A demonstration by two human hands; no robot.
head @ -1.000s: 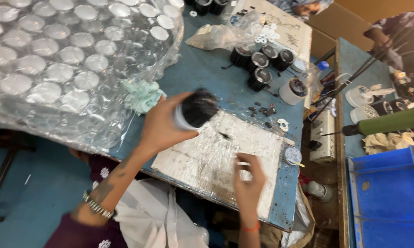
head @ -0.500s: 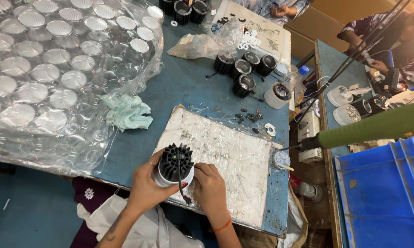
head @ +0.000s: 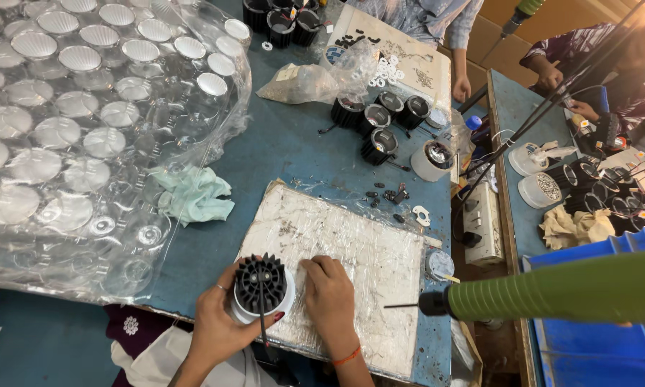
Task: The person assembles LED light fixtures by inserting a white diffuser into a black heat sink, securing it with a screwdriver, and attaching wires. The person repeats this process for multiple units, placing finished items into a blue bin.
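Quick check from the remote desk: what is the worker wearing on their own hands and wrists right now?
Both hands are bare, with no gloves and no sleeves reaching the wrists. The left hand wears a thin ring on one finger and has dark red polish on a nail. The right hand has an orange thread band around its wrist.

Left hand (head: 215, 326) grips black finned lamp housing (head: 261, 283) on taped board (head: 351, 265); right hand (head: 329, 294) beside.

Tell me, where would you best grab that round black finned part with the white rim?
Probably around the white rim, coming from the left side, as the left hand does now. The black finned part stands fins up on the wrapped board; its smooth round rim offers a firmer hold than the fins, and wires trail off its near side.
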